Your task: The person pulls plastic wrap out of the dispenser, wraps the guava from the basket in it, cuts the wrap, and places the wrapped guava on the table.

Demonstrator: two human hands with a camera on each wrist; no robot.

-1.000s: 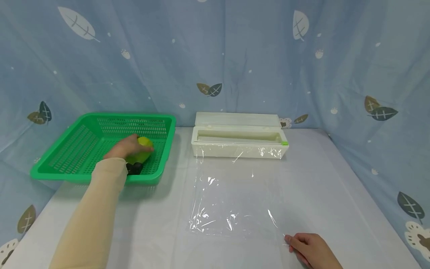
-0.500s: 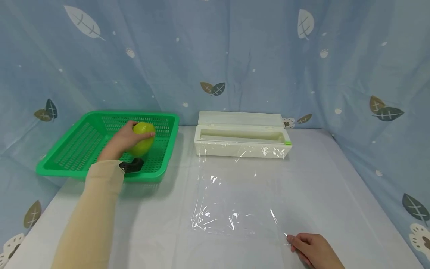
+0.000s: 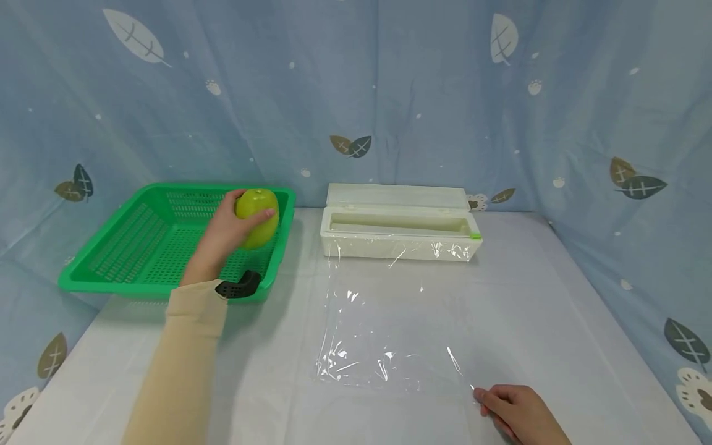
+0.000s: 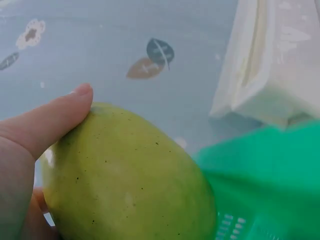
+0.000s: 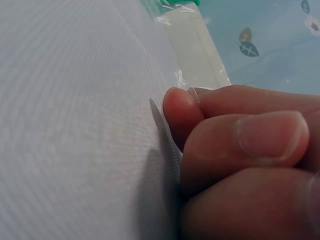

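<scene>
My left hand grips a smooth, rounded yellow-green fruit, holding it up over the right side of the green basket. Small dark specks dot the fruit's skin in the left wrist view, where the thumb lies along its side. Down at the front right, my right hand pinches a corner of the clear plastic wrap between thumb and forefinger. The wrap stretches across the white table from a white wrap dispenser box, whose lid stands up at the back.
A bright green slider sits at the right end of the box's front edge. Behind everything hangs a blue leaf-print curtain. The white tabletop extends to the right of the wrap.
My left hand has lifted the fruit from low inside the basket and moved it up and to the right. The right hand keeps its pinch on the wrap's corner in place.
</scene>
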